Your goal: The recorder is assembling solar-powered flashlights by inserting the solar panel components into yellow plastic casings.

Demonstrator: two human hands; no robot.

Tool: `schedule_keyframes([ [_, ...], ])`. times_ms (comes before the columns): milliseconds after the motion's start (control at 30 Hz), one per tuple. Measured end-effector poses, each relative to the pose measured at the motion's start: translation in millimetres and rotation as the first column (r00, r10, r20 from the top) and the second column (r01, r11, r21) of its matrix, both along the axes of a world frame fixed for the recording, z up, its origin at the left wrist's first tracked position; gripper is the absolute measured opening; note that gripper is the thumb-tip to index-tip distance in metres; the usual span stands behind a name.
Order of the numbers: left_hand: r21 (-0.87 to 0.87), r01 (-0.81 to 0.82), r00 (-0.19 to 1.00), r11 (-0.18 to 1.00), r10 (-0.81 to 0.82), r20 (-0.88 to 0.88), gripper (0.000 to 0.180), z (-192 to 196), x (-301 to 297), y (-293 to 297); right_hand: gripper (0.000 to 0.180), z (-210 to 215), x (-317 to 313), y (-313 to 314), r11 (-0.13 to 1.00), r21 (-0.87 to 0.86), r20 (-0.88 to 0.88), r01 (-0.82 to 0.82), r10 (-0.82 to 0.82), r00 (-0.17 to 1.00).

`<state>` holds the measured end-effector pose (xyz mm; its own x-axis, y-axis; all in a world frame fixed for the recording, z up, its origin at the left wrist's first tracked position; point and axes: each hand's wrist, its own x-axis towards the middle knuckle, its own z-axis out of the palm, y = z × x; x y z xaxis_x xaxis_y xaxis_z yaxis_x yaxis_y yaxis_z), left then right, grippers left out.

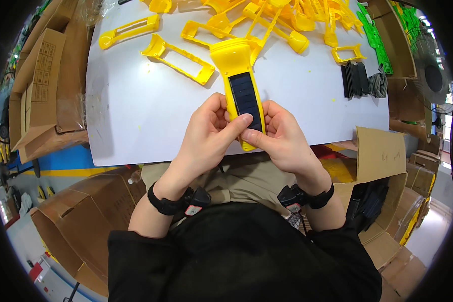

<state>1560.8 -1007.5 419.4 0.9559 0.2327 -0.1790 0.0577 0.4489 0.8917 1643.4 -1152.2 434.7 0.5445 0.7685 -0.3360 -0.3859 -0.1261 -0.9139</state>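
Both my hands grip a yellow flashlight housing (230, 55) with a dark solar panel (244, 93) set in its handle. Its wide head points away from me, over the near part of the white table. My left hand (211, 126) wraps the left side, thumb pressed on the panel. From the right, my right hand (282, 133) closes round the handle, its thumb lying near the lower end of the panel. The fingers behind the housing are partly hidden. Just beyond it lie loose yellow frames (181, 60) with open handle slots.
Several yellow housing parts (302, 20) are heaped at the table's (131, 110) far side. Dark flat pieces (355, 79) stand at the right, near green strips (375, 40). Cardboard boxes flank me, one at left (45, 90) and an open one at right (382, 156) holding dark panels.
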Motion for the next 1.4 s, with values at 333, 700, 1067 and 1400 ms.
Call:
schedule_keyframes([
  [333, -0.162, 0.156, 0.986, 0.974, -0.144, 0.080, 0.034, -15.3, -8.9, 7.8, 0.031, -7.2, -0.9, -3.5, 0.995, 0.086, -0.136, 0.050, -0.038, 0.990],
  [700, 0.002, 0.111, 0.994, 0.994, -0.111, 0.025, 0.030, -17.5, -12.5, -12.5, 0.034, -5.4, 7.9, -5.0, 1.000, 0.000, -0.143, -0.028, 0.028, 0.989],
  [1067, -0.222, 0.209, 0.978, 0.952, -0.210, 0.021, 0.034, -17.5, -3.4, 0.4, 0.029, -13.3, -1.1, -7.0, 0.996, 0.008, -0.183, 0.093, -0.090, 0.979],
  [1400, 0.059, 0.089, 0.990, 0.994, -0.095, 0.107, 0.041, -8.5, -7.5, -0.1, 0.021, 14.4, 1.3, 1.1, 0.991, -0.130, 0.760, -0.021, 0.113, 0.640],
])
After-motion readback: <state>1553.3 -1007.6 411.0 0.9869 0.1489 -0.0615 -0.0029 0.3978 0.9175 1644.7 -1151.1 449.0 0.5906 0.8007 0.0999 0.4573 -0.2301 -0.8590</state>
